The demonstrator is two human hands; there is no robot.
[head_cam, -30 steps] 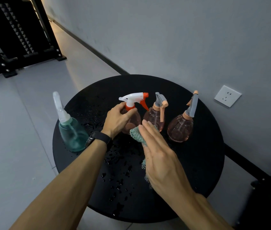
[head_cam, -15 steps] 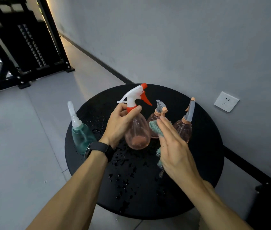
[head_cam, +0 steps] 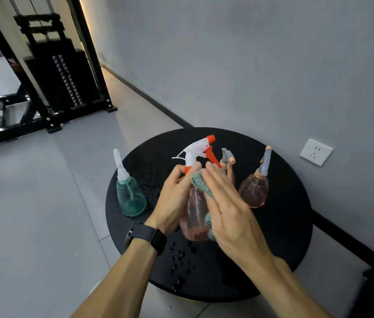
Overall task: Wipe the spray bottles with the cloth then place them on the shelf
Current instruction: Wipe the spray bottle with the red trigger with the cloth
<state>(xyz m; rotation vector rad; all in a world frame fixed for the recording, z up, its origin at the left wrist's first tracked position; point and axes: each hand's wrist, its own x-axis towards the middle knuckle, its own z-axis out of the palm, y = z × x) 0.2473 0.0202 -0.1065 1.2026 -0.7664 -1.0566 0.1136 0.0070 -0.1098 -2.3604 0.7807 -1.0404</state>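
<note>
The left hand (head_cam: 174, 198) has its fingers and thumb curled round the neck of a pink spray bottle (head_cam: 194, 216), just under the orange collar, and holds it tilted above the table. The right hand (head_cam: 228, 210) lies flat against the bottle's side with its fingers straight and close together, pressing a green cloth (head_cam: 201, 183) onto the plastic — the cloth peeks out above the fingertips and again below the palm. The bottle's white and orange trigger head (head_cam: 198, 149) points up and to the right.

A dark watch (head_cam: 148, 236) sits on the left wrist. Behind the hands, on the round black table (head_cam: 284, 237), stand three more bottles: a green bottle (head_cam: 129, 196) to the left, a small pink bottle (head_cam: 227, 159) mostly hidden behind the right fingers, and another pink bottle (head_cam: 253, 191) to the right. Water drops (head_cam: 179, 255) dot the tabletop near the left wrist. A white wall socket (head_cam: 316, 152) is on the grey wall — right of the table.
</note>
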